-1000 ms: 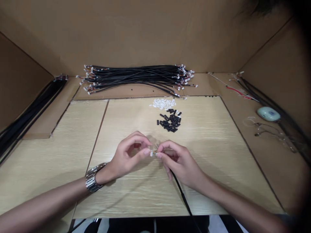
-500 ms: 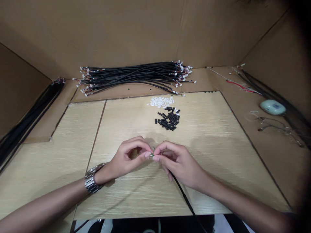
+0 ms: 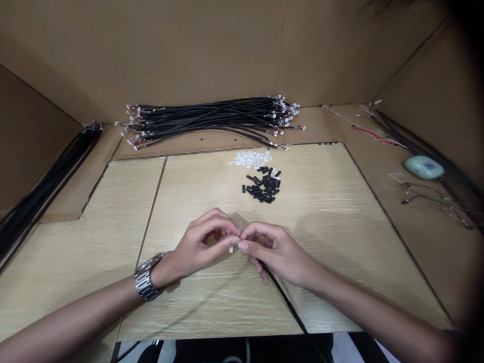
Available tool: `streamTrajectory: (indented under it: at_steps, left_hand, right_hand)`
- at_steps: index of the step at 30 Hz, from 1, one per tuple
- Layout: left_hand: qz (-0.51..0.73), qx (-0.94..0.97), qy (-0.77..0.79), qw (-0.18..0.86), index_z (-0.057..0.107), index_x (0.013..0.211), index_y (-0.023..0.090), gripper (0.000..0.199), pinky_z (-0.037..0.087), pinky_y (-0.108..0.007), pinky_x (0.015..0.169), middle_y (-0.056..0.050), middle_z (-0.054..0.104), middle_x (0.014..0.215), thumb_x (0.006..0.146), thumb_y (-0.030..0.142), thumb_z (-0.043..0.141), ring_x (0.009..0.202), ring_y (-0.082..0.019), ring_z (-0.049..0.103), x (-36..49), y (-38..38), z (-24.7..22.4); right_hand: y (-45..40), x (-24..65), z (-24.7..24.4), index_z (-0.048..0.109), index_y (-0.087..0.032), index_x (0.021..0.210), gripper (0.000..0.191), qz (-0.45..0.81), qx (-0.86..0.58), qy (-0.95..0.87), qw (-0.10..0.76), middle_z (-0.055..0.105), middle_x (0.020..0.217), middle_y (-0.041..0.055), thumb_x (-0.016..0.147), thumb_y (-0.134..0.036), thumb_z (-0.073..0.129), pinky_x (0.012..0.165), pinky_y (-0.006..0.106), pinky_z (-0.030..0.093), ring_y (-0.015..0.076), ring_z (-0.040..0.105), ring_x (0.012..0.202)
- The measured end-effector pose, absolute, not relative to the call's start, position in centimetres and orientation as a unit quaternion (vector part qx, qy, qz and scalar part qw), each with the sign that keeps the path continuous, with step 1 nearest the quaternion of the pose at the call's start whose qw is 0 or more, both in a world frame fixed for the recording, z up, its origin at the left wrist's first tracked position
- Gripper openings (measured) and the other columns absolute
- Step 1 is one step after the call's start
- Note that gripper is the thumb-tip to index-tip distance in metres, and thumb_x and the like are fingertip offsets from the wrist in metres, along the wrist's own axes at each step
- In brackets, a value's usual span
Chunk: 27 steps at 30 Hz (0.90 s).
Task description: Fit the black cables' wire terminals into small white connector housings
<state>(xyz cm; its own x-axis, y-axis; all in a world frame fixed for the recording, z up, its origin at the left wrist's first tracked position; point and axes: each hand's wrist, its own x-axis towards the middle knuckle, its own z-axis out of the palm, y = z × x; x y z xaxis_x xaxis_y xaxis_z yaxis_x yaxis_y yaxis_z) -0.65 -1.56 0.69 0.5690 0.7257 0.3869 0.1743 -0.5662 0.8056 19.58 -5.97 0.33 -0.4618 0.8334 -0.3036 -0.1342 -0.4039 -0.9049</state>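
Observation:
My left hand (image 3: 212,241) pinches thin wires at the middle of the table, and a small white connector (image 3: 231,249) shows just below its thumb tip. Touching it at the fingertips, my right hand (image 3: 278,249) is closed on the wire end of a black cable (image 3: 284,298), which runs down over the table's front edge. The wires between the fingers are mostly hidden. Beyond the hands lie a pile of short black tubes (image 3: 266,185) and, behind it, a pile of small white connectors (image 3: 251,159).
Many black cables with white plugs (image 3: 212,118) lie along the back. More cables (image 3: 56,171) lie at the left. At the right are a pale green device (image 3: 424,167), glasses (image 3: 434,199) and further cables. Cardboard walls (image 3: 189,50) surround the wooden table (image 3: 340,201).
A small white connector now shows under my left thumb, and the green wire seen earlier between the fingertips is hidden. Both hands stay nearly in place.

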Motion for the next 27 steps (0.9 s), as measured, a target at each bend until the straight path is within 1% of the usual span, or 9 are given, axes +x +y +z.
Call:
streamTrajectory:
  at_steps: [4, 6, 9, 14, 16, 21, 23, 25, 27]
  left_hand:
    - [0.378, 0.824, 0.268, 0.327, 0.064, 0.097, 0.018, 0.017, 0.05, -0.027, 0.065, -0.004, 0.063, 0.086, 0.083, 0.009, 0.069, 0.077, -0.016, 0.059, -0.87, -1.79, 0.75]
    - [0.366, 0.834, 0.257, 0.324, 0.064, 0.1, 0.018, 0.019, 0.05, -0.027, 0.064, -0.005, 0.063, 0.087, 0.083, 0.008, 0.067, 0.077, -0.016, 0.059, -0.98, -1.84, 0.68]
    - [0.353, 0.836, 0.261, 0.33, 0.064, 0.102, 0.017, 0.023, 0.05, -0.028, 0.064, -0.005, 0.063, 0.087, 0.082, 0.008, 0.069, 0.078, -0.017, 0.058, -1.1, -1.82, 0.45]
    - [0.351, 0.838, 0.269, 0.319, 0.064, 0.097, 0.017, 0.019, 0.05, -0.027, 0.064, -0.005, 0.064, 0.085, 0.082, 0.007, 0.069, 0.076, -0.016, 0.059, -1.03, -1.85, 0.28]
    - [0.354, 0.852, 0.263, 0.281, 0.064, 0.096, 0.017, 0.018, 0.05, -0.027, 0.065, -0.004, 0.066, 0.083, 0.082, 0.007, 0.069, 0.076, -0.016, 0.06, -0.96, -1.87, 0.4]
    - [0.348, 0.902, 0.218, 0.133, 0.065, 0.099, 0.021, 0.019, 0.053, -0.028, 0.068, -0.002, 0.07, 0.082, 0.083, 0.011, 0.069, 0.075, -0.017, 0.063, -1.28, -1.65, 0.6]
    - [0.341, 0.912, 0.203, 0.103, 0.065, 0.099, 0.022, 0.02, 0.054, -0.029, 0.069, -0.002, 0.07, 0.083, 0.083, 0.012, 0.07, 0.075, -0.017, 0.064, -1.48, -1.49, 0.56]
    - [0.343, 0.911, 0.197, 0.117, 0.064, 0.1, 0.021, 0.021, 0.054, -0.029, 0.07, -0.003, 0.07, 0.084, 0.082, 0.012, 0.071, 0.076, -0.017, 0.063, -1.57, -1.38, 0.52]
    - [0.348, 0.895, 0.214, 0.181, 0.063, 0.1, 0.019, 0.021, 0.052, -0.029, 0.069, -0.004, 0.068, 0.085, 0.082, 0.012, 0.071, 0.078, -0.017, 0.062, -1.54, -1.37, 0.56]
  right_hand:
    - [-5.99, 19.63, 0.22, 0.059, -0.02, 0.089, 0.023, 0.72, -0.41, -0.438, 0.349, 0.051, 0.049, -0.009, 0.089, -0.042, 0.065, 0.034, 0.016, 0.043, 0.0068, 0.048, 0.035]
    - [-6.05, 19.65, 0.13, 0.06, -0.02, 0.09, 0.023, 0.71, -0.413, -0.44, 0.362, 0.051, 0.05, -0.0091, 0.09, -0.042, 0.065, 0.034, 0.016, 0.043, 0.0064, 0.047, 0.035]
    - [-6.17, 19.6, 0.08, 0.06, -0.02, 0.09, 0.023, 0.697, -0.421, -0.441, 0.377, 0.05, 0.051, -0.0092, 0.088, -0.042, 0.067, 0.034, 0.016, 0.044, 0.0061, 0.045, 0.036]
    - [-6.23, 19.57, 0.31, 0.061, -0.021, 0.092, 0.019, 0.682, -0.432, -0.453, 0.377, 0.049, 0.052, -0.0089, 0.09, -0.039, 0.065, 0.035, 0.017, 0.045, 0.0065, 0.046, 0.038]
    - [-6.2, 19.62, 0.4, 0.06, -0.021, 0.092, 0.018, 0.692, -0.424, -0.449, 0.374, 0.049, 0.052, -0.0089, 0.091, -0.039, 0.063, 0.034, 0.017, 0.044, 0.0067, 0.046, 0.037]
    - [-6.31, 19.62, 0.52, 0.056, -0.021, 0.093, 0.019, 0.733, -0.401, -0.419, 0.356, 0.051, 0.053, -0.0089, 0.093, -0.04, 0.06, 0.034, 0.016, 0.043, 0.0066, 0.047, 0.036]
    - [-6.49, 19.55, 0.52, 0.055, -0.022, 0.095, 0.019, 0.735, -0.4, -0.421, 0.352, 0.051, 0.054, -0.0088, 0.094, -0.041, 0.058, 0.035, 0.016, 0.043, 0.0067, 0.047, 0.037]
    - [-6.7, 19.47, 0.55, 0.053, -0.022, 0.096, 0.02, 0.722, -0.409, -0.435, 0.35, 0.049, 0.055, -0.0088, 0.096, -0.042, 0.055, 0.035, 0.016, 0.043, 0.007, 0.046, 0.039]
    - [-6.92, 19.43, 0.63, 0.052, -0.023, 0.095, 0.021, 0.699, -0.423, -0.457, 0.351, 0.047, 0.057, -0.0087, 0.097, -0.044, 0.052, 0.037, 0.017, 0.043, 0.0074, 0.045, 0.041]
